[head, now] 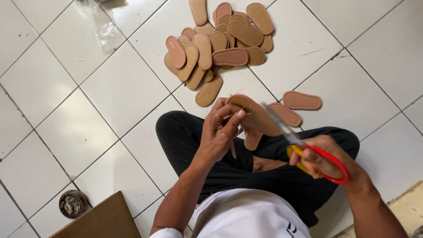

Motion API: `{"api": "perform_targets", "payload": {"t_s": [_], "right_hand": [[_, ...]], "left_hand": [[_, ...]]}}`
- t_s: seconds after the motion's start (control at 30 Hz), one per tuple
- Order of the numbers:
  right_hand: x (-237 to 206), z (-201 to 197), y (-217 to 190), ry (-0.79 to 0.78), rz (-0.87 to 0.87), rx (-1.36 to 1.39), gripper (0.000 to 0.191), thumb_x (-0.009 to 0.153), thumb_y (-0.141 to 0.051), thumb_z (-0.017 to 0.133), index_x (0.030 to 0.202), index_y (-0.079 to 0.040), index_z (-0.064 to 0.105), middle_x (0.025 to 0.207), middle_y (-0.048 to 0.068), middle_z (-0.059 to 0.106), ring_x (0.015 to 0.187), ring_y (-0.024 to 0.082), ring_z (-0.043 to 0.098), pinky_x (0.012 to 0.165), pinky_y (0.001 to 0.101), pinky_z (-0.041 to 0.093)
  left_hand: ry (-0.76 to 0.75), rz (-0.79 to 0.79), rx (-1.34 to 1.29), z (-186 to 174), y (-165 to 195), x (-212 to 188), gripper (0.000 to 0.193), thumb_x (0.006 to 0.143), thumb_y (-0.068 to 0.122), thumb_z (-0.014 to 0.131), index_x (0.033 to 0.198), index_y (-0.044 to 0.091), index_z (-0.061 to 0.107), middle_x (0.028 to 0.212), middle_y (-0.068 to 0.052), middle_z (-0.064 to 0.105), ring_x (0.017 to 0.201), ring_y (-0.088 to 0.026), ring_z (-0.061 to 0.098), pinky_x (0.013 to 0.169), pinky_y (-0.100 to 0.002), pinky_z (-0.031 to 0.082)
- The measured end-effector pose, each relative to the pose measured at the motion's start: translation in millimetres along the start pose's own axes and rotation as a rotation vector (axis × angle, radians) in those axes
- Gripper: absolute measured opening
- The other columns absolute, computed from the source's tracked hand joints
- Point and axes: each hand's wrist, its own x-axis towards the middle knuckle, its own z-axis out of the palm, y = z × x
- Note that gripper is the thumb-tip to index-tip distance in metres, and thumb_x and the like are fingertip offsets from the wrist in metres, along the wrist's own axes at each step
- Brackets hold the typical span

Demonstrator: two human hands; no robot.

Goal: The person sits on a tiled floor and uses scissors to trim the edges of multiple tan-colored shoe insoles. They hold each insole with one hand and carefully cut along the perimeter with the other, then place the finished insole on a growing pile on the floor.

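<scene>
Dozens of tan oval rubber shoe soles (220, 42) sat piled on the white tiled floor (110, 88). Left hand (222, 128) pinched one tan sole (255, 115) over the lap; right hand (324, 156) gripped red-and-yellow-handled scissors (304, 147), blades touching it.

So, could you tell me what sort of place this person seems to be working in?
Probably a small home or informal footwear workshop. The person sits cross-legged on a white tiled floor, a pile of tan shoe soles lies in front, and the left hand holds one sole while the right hand works red-handled scissors.
</scene>
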Motion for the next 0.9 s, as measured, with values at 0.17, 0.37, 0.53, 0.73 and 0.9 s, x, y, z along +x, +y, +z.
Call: {"api": "perform_targets", "payload": {"t_s": [0.17, 0.37, 0.53, 0.73, 0.9], "right_hand": [[21, 25, 8, 0.288, -0.373, -0.383, 0.050, 0.078, -0.032, 0.083, 0.111, 0.003, 0.068, 0.076, -0.002, 0.065, 0.066, 0.007, 0.062, 0.060, 0.0222, 0.053], [81, 46, -48, 0.349, -0.633, -0.433, 0.035, 0.094, -0.022, 0.074, 0.120, 0.000, 0.066, 0.078, 0.006, 0.065, 0.069, 0.016, 0.063, 0.062, 0.0298, 0.051], [81, 61, -75, 0.338, -0.526, -0.515, 0.037, 0.092, -0.033, 0.077, 0.109, -0.003, 0.064, 0.087, 0.006, 0.073, 0.071, 0.018, 0.075, 0.066, 0.0318, 0.061], [48, 113, -10, 0.408, -0.766, -0.510, 0.055, 0.078, -0.024, 0.088, 0.120, 0.002, 0.062, 0.093, 0.013, 0.070, 0.082, 0.021, 0.072, 0.068, 0.0346, 0.059], [39, 70, -13, 0.535, -0.279, -0.394, 0.034, 0.086, -0.023, 0.091, 0.088, -0.002, 0.065, 0.065, 0.005, 0.057, 0.059, 0.009, 0.049, 0.055, 0.0263, 0.045]], "left_hand": [[-0.031, -0.101, -0.125, -13, -17, -8, 0.023, 0.104, 0.022, 0.067, 0.097, 0.000, 0.070, 0.106, -0.001, 0.049, 0.074, -0.004, 0.050, 0.059, -0.021, 0.043], [0.155, -0.211, -0.216, -22, -44, -10, 0.020, 0.098, 0.017, 0.064, 0.093, -0.002, 0.069, 0.117, 0.000, 0.063, 0.058, -0.005, 0.048, 0.051, -0.021, 0.041], [0.326, -0.199, -0.614, -37, -57, -3, 0.019, 0.103, 0.016, 0.061, 0.108, -0.002, 0.063, 0.096, -0.002, 0.063, 0.053, -0.001, 0.039, 0.048, -0.017, 0.038], [0.287, -0.168, -0.707, -8, -54, 12, 0.017, 0.109, 0.015, 0.058, 0.107, -0.002, 0.061, 0.081, -0.001, 0.051, 0.054, -0.004, 0.043, 0.058, -0.021, 0.050], [-0.012, -0.188, -0.545, 24, -43, 1, 0.035, 0.104, 0.033, 0.046, 0.112, 0.002, 0.061, 0.105, -0.012, 0.070, 0.090, -0.015, 0.072, 0.083, -0.031, 0.060]]}}
